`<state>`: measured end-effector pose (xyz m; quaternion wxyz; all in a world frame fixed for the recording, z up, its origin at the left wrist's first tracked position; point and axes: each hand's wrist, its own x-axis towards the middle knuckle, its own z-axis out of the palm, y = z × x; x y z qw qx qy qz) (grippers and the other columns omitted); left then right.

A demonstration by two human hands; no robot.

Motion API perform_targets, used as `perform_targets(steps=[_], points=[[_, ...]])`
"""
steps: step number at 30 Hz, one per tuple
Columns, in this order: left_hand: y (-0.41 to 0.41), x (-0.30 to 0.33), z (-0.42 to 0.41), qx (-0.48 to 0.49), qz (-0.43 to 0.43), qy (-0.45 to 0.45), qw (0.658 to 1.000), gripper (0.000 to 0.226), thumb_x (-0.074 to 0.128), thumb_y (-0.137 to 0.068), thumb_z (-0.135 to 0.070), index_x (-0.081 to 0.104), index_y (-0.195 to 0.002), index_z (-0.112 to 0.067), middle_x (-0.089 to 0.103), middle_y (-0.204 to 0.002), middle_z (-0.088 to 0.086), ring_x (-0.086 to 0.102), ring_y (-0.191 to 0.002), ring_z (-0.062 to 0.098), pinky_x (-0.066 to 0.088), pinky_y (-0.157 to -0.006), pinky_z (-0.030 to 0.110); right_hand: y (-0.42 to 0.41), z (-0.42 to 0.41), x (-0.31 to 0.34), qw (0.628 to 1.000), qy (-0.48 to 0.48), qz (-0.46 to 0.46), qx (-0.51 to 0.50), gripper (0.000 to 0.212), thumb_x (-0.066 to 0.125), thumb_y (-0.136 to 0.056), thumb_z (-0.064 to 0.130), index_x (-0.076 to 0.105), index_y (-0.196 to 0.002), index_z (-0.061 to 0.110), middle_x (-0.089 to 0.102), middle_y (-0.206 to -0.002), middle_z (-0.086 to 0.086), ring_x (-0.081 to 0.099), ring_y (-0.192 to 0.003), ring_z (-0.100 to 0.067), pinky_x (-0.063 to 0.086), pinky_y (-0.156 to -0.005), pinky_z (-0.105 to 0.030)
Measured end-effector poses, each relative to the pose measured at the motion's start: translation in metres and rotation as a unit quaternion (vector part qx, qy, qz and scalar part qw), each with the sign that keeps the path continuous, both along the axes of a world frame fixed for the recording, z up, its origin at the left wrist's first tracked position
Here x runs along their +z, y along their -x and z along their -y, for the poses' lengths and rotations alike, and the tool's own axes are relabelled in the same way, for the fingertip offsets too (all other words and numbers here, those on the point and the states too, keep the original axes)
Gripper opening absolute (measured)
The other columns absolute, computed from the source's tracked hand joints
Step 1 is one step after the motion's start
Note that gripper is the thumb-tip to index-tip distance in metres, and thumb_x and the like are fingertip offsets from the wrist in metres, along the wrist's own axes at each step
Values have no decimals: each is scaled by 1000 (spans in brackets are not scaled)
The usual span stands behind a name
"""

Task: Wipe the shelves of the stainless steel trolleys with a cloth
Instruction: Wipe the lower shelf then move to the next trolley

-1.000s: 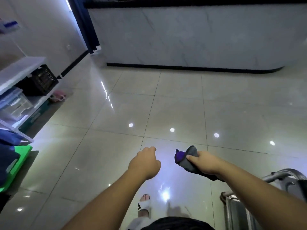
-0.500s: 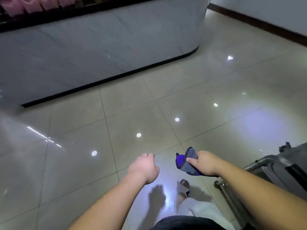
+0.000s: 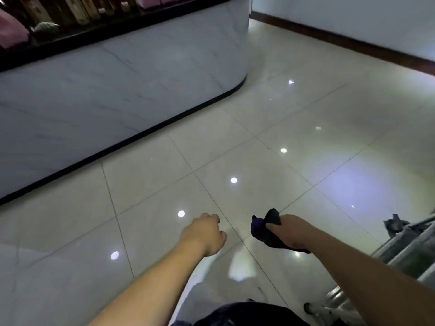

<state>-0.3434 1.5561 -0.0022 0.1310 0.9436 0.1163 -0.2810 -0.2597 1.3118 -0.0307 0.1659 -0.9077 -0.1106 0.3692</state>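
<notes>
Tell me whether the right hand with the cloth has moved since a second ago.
No: the right hand gripping the cloth keeps its gap left of the trolley; only the camera turned.

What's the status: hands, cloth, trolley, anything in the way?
Left hand loosely curled, empty. Right hand grips the cloth, above floor. Trolley at lower right, cloth not on it. Crumpled grey thing sits on trolley's top.
</notes>
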Motion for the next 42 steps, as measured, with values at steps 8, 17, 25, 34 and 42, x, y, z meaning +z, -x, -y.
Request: perform_targets(steps=[8, 17, 25, 34, 42], points=[[-207, -14, -8, -118, 15, 6, 993, 55, 47, -105, -43, 41, -156, -24, 48, -150, 3, 53, -129, 26, 46, -100, 39, -140, -1, -10, 990, -15, -6, -137, 39, 44, -102, 47, 54, -75, 21, 60, -75, 5, 55, -68, -8, 36, -59, -24], [-436, -22, 29, -303, 23, 27, 952, 53, 52, -101, -43, 48, -150, -24, 53, -146, 2, 59, -122, 24, 51, -98, 38, -242, 27, -11, 927, -23, 9, -374, 43, 43, -102, 50, 59, -80, 17, 64, -76, 2, 58, -70, -12, 39, -61, -28], [-548, -21, 168, -477, 9, 40, 878, 51, 49, -102, -41, 47, -151, -26, 50, -149, 0, 53, -131, 26, 46, -105, 40, -280, 126, -34, 830, -7, 13, -557, 42, 44, -104, 49, 64, -89, 16, 62, -80, 1, 58, -71, -10, 36, -56, -26], [-650, -4, 340, -528, 10, 49, 848, 50, 47, -103, -39, 46, -152, -29, 48, -152, -3, 54, -131, 22, 46, -101, 37, -356, 276, -30, 765, -16, 9, -644, 36, 46, -102, 52, 60, -89, 21, 61, -81, 5, 59, -75, -9, 40, -60, -27], [-724, -13, 478, -619, -7, 36, 784, 51, 47, -104, -38, 45, -154, -28, 49, -152, -3, 57, -129, 20, 47, -93, 33, -388, 369, -31, 680, -18, 22, -732, 34, 47, -100, 49, 58, -78, 27, 60, -79, 7, 56, -74, -6, 35, -57, -24]])
